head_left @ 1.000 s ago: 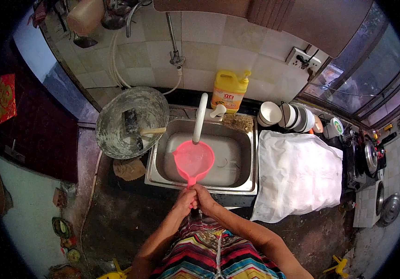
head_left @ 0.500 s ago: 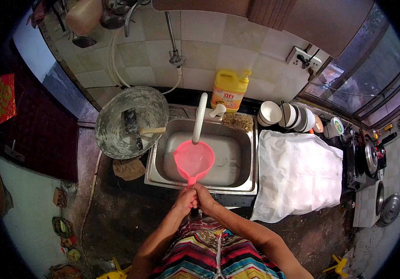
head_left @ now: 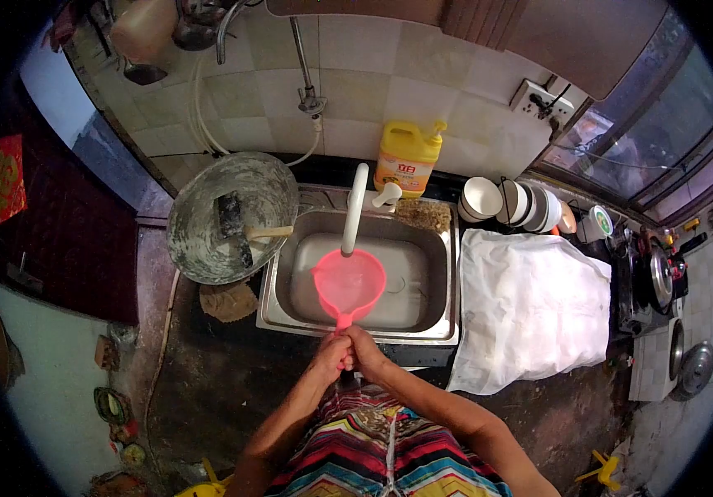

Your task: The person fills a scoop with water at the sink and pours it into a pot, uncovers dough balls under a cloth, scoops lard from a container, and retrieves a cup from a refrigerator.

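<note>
A pink water ladle (head_left: 350, 286) is held over the metal sink (head_left: 435, 333), its bowl right under the spout of the white faucet (head_left: 355, 207). My left hand (head_left: 331, 356) is closed around the ladle's handle. Pressed against it, my right hand (head_left: 364, 351) is closed on the same handle from the other side. The bowl seems to hold cloudy water, though its level is hard to judge. Some water covers the bottom of the sink.
Left of the sink, a large metal basin (head_left: 199, 240) holds a wooden-handled tool. A yellow detergent jug (head_left: 408, 159) and a brown scrubber (head_left: 422, 215) sit behind it. White bowls (head_left: 482, 199) and a white cloth (head_left: 534, 311) are on the right.
The ladle's bowl has shifted very slightly to the right under the faucet. Both hands keep the same grip on its handle.
</note>
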`<state>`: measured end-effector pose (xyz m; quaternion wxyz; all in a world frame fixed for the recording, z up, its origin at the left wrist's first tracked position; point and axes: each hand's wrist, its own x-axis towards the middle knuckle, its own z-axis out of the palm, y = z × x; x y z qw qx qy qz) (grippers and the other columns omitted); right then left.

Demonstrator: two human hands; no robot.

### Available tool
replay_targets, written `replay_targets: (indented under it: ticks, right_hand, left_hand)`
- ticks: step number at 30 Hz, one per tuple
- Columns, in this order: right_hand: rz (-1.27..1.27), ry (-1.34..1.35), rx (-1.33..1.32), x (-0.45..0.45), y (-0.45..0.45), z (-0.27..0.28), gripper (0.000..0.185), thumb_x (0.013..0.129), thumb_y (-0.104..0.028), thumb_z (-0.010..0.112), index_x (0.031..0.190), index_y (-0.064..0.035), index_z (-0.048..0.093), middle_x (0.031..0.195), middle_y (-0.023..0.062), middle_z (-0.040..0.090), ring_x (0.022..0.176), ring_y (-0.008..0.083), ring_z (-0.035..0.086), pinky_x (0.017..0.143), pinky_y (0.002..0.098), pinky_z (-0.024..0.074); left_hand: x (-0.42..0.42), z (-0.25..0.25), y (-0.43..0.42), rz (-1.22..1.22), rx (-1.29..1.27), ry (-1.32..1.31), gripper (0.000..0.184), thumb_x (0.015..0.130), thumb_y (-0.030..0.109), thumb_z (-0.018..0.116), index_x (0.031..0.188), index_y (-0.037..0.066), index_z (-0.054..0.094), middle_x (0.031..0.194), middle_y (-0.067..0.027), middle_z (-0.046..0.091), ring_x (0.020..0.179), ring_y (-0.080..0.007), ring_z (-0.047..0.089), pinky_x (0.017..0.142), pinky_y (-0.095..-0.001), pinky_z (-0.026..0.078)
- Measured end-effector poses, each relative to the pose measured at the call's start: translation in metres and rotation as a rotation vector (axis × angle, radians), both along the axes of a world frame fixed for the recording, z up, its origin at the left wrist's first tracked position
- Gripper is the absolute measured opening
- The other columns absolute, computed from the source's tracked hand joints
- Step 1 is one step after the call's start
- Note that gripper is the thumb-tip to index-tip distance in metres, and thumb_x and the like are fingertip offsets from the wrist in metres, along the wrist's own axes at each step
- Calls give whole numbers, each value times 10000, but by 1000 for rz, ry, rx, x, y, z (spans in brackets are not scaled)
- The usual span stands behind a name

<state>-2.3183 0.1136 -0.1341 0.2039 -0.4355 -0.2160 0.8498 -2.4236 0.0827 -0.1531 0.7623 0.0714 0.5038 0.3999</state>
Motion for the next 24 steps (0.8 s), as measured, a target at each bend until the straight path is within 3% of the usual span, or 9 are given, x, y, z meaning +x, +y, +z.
replay_targets:
  ticks: [3, 7, 8, 10, 13, 15, 19, 21, 24]
  right_hand:
    - [19, -53, 44, 6, 3, -10, 357, 886, -375, 413, 814, -54, 552, 619, 34, 532, 483, 147, 503, 422, 270, 402]
    - [-92, -273, 255, 49, 22, -35, 350, 883, -320, 423, 930, -2, 559, 730, 104, 592, 587, 229, 609, 513, 325, 510]
    - [-103, -280, 374, 66, 32, -61, 306, 877, -281, 453, 921, 0, 567, 718, 105, 595, 570, 222, 603, 510, 321, 507]
    - [-164, -455, 416, 83, 54, -47, 224, 859, -218, 499, 866, -5, 565, 683, 99, 587, 535, 197, 589, 490, 304, 495]
    - [-277, -426, 489, 95, 84, -39, 235, 876, -235, 505, 841, -8, 554, 673, 86, 574, 535, 176, 585, 476, 272, 470]
    - [-281, -394, 540, 96, 102, -28, 271, 872, -261, 523, 915, 5, 553, 698, 85, 574, 530, 152, 555, 475, 263, 461]
    - [-245, -485, 653, 84, 133, -12, 191, 882, -181, 478, 1028, -64, 512, 730, 88, 566, 538, 152, 573, 471, 255, 451]
    - [-210, -508, 724, 77, 142, -6, 258, 873, -142, 470, 1125, -88, 484, 735, 86, 556, 531, 151, 562, 475, 262, 458]
    - [-145, -648, 876, 67, 157, -13, 438, 792, -115, 500, 1226, -89, 445, 720, 134, 582, 590, 219, 599, 543, 335, 490]
  left_hand:
    - [-4, 1, 0, 13, 40, -92, 116, 833, 160, 512, 734, 130, 459, 524, 13, 407, 362, -99, 365, 339, -264, 293]
    - [-10, 13, 1, -47, 96, -124, 139, 823, 136, 531, 718, 115, 444, 517, 21, 396, 359, -89, 359, 331, -253, 284]
    - [-10, 21, 1, -45, 86, -121, 149, 818, 124, 535, 708, 110, 437, 517, 23, 393, 358, -87, 357, 327, -248, 285]
    - [-11, 25, 1, -55, 74, -126, 162, 813, 113, 540, 694, 106, 429, 513, 25, 388, 357, -84, 356, 323, -242, 286]
    - [-14, 25, 0, -81, 68, -139, 171, 812, 118, 541, 684, 106, 427, 506, 23, 389, 358, -84, 360, 325, -240, 289]
    - [-16, 25, -1, -84, 66, -134, 178, 813, 125, 538, 677, 106, 426, 506, 20, 393, 359, -83, 364, 326, -237, 291]
    - [-21, 27, -3, -121, 89, -155, 174, 803, 120, 539, 671, 103, 427, 508, 13, 405, 357, -85, 370, 324, -240, 299]
    - [-20, 38, -4, -111, 93, -165, 165, 795, 112, 542, 674, 100, 430, 509, 8, 411, 355, -88, 370, 322, -245, 302]
    - [-18, 39, -8, -106, 102, -121, 141, 789, 99, 542, 695, 94, 437, 510, 5, 412, 355, -88, 371, 323, -249, 306]
